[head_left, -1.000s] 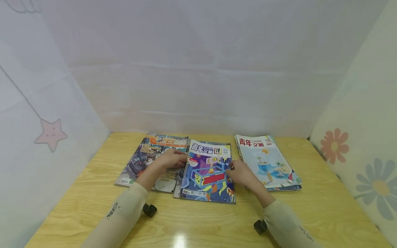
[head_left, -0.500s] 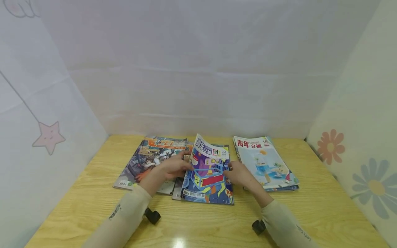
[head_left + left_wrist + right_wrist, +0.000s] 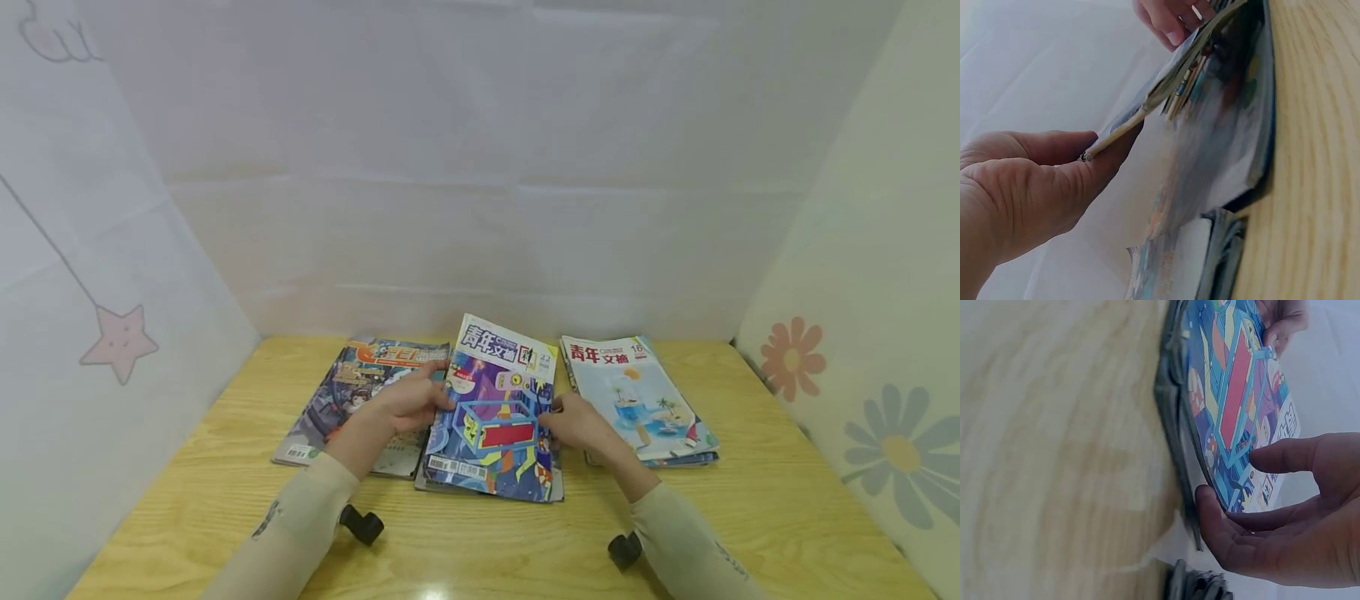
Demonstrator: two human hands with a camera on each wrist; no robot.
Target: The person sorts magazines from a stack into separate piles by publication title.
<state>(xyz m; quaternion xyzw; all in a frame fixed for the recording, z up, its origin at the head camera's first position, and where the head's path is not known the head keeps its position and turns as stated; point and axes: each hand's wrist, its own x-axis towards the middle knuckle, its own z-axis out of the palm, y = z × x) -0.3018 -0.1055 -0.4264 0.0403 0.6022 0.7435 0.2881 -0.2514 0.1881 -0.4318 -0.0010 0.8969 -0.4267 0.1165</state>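
A magazine (image 3: 487,417) with a purple and blue cover is lifted at a tilt over the middle stack, its left side higher. My left hand (image 3: 416,400) pinches its left edge, thumb on the cover and fingers beneath, as the left wrist view shows (image 3: 1029,181). On the opposite edge, my right hand (image 3: 581,425) holds it between thumb and fingers; the right wrist view shows this hand (image 3: 1291,512) at the cover's side. Below lies another magazine (image 3: 557,486), mostly hidden, with a gap visible between the two in the left wrist view.
Left of the middle lies a stack of dark illustrated magazines (image 3: 330,408), partly behind my left forearm. To the right is a stack topped by a pale blue magazine (image 3: 637,400). All rest on a wooden table (image 3: 480,558) with cloth walls (image 3: 480,208) around it.
The purple and blue magazine has come up off the middle stack, left edge first, and shifted slightly left. My left hand has gone from touching its edge to gripping it.
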